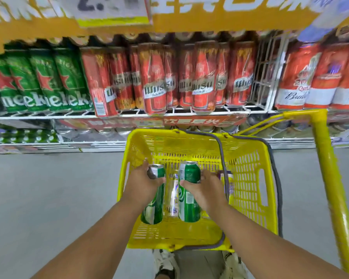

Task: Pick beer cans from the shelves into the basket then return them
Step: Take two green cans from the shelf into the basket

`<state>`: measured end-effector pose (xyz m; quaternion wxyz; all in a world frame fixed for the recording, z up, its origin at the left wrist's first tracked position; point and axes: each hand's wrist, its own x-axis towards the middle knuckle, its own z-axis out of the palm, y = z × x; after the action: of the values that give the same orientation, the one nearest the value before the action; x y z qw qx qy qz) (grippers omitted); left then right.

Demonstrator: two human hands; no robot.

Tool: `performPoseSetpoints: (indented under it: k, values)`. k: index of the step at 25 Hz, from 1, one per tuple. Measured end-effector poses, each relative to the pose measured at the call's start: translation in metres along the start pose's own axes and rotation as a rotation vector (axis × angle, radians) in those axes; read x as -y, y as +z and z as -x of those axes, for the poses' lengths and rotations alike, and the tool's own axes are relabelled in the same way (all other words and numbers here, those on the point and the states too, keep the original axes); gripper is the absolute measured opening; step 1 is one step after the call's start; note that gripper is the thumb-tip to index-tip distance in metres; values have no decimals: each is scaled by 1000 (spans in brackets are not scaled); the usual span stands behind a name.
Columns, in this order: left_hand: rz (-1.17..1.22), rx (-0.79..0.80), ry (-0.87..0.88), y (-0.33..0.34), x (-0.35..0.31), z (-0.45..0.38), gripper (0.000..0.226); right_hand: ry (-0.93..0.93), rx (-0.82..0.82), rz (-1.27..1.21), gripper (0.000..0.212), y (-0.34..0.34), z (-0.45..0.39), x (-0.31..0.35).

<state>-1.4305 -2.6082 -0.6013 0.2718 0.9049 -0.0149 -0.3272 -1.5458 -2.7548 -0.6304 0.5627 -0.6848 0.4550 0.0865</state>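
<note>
Shelving: wire shelves point(169, 114) span the top of the view. Green star-marked cans point(38, 81) stand at left, red cans point(189, 77) in the middle, red-and-white cans point(318, 77) at right. A lower shelf shows can tops only, blurred.
Signage: yellow banner point(220, 19) above the shelves, lettering too blurred to read.
Floor: plain grey floor point(48, 188) between shelving and person.
Cart frame: yellow tubular frame point(326, 168) just right of the basket.
Basket: yellow plastic mesh basket point(248, 168) with grey handles, directly below the camera, in front of the shelves.
Basket contents: four cans visible, all inside the basket. Left green can point(155, 204) and right green can point(189, 198) flank a silver can point(172, 198) lying between them; a purple-and-white can point(228, 184) sits further right, partly hidden.
Green cans, appearance: tall, glossy green with white label bands; right one shows a barcode.
Left hand point(143, 182): fingers curled round the upper end of the left green can, clamped on it.
Right hand point(204, 188): thumb and fingers wrapped round the right green can, clamped on it.
Feet: patterned trousers and shoes point(165, 264) below the basket.
</note>
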Motion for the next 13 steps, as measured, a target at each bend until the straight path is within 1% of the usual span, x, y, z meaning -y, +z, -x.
performPoseSetpoints:
  k: [2, 7, 11, 12, 13]
  values:
    - [4, 11, -21, 17, 15, -15, 49, 34, 2, -5, 18, 12, -10, -18]
    - [63, 83, -44, 49, 43, -43, 44, 126, -27, 9, 23, 30, -28, -49]
    - [2, 110, -8, 66, 49, -61, 49, 199, -65, 40, 26, 41, -37, -58]
    - [-18, 118, 6, 68, 50, -64, 45, 210, -77, 61, 27, 44, -38, -59]
    - [-27, 119, 19, 70, 52, -68, 36, 223, -87, 77, 28, 47, -39, -60]
